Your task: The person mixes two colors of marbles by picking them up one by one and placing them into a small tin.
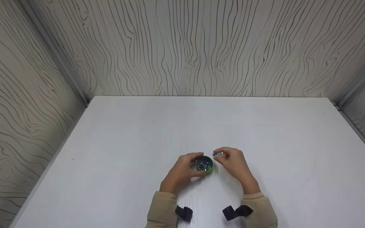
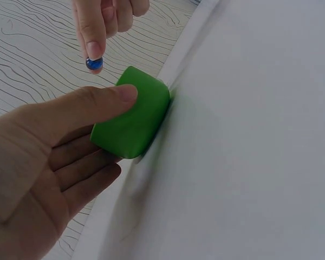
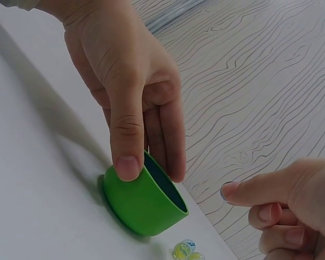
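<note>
A small green cup [image 1: 209,171] with a dark inside stands on the table, and several marbles [image 1: 204,163] lie in it. My left hand [image 1: 181,168] grips it from the left, thumb [image 2: 124,95] on the near side and fingers round the far side. Just right of the rim, my right hand [image 1: 235,162] pinches a blue glass marble [image 2: 94,64] between thumb and index finger, above the tabletop. Clear, yellowish marbles [image 3: 183,250] rest on the table beside the cup, close by the right hand. The cup's contents are hidden in both wrist views.
The white table [image 1: 131,133] extends around both hands. Walls with a wood-grain line pattern [image 1: 185,47] rise behind it and at the sides. Dark straps [image 1: 185,213] show at both beige sleeves [image 1: 162,210].
</note>
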Motion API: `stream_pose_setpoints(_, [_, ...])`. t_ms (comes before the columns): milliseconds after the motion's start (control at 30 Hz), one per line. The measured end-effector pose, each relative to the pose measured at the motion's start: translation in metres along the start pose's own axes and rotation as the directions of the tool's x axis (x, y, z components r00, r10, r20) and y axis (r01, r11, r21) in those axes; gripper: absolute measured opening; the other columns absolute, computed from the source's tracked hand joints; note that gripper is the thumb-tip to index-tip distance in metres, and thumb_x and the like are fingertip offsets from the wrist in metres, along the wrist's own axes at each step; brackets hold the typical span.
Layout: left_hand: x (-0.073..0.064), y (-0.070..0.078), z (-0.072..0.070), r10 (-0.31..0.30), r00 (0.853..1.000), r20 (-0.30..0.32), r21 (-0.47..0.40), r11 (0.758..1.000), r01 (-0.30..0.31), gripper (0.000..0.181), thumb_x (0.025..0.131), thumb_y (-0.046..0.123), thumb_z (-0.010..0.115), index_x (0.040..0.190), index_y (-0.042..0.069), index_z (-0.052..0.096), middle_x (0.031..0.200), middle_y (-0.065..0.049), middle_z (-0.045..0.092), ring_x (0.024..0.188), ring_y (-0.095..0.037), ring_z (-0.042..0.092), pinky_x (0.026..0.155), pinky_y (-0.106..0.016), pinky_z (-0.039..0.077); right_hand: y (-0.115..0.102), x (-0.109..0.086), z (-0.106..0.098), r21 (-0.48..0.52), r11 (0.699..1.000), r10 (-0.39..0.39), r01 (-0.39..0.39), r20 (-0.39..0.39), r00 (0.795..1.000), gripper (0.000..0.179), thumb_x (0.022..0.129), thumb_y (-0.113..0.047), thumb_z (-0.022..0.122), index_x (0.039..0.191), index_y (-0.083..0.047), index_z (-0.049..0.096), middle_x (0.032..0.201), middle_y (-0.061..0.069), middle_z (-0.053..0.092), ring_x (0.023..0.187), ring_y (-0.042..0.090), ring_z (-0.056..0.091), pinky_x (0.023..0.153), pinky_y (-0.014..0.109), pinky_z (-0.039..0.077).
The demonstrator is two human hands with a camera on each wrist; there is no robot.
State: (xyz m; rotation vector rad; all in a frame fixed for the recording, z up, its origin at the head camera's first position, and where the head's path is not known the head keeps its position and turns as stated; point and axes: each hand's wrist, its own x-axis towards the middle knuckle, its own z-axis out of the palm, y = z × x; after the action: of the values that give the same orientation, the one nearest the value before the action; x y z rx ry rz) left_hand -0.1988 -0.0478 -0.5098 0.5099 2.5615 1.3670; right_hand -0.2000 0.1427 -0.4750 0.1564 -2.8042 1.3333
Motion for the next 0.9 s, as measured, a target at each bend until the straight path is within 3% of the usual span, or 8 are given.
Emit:
stream_pose_setpoints(333, [0.0008,-0.0004,-0.0007,-0.013,1.000,0.006,0.001,1.000,0.013,0.064,0.077,0.012,0.079,0.135,0.004,0.054,0.132,-0.012,0.062,0.125,-0.026,0.059,0.110,-0.037,0.048,-0.0034,-0.0005,0.0046,-0.003,1.000,0.010,-0.010,0.021,1.000,0.014,0.081,-0.003,0.072,0.095,-0.005,0.074,0.060,0.000,0.054,0.055,0.005,0.040,0.049,0.015,0.032])
stream_pose_setpoints(900, [0.0009,-0.0020,0.0002,0.015,1.000,0.004,-0.003,1.000,-0.015,0.063,0.078,0.013,0.079,0.135,0.004,0.054,0.133,-0.013,0.062,0.125,-0.027,0.059,0.110,-0.038,0.048,-0.0018,-0.0017,0.0088,-0.011,1.000,0.000,0.001,0.025,1.000,0.015,0.082,-0.005,0.071,0.097,-0.005,0.074,0.061,0.000,0.053,0.056,0.005,0.040,0.049,0.015,0.032])
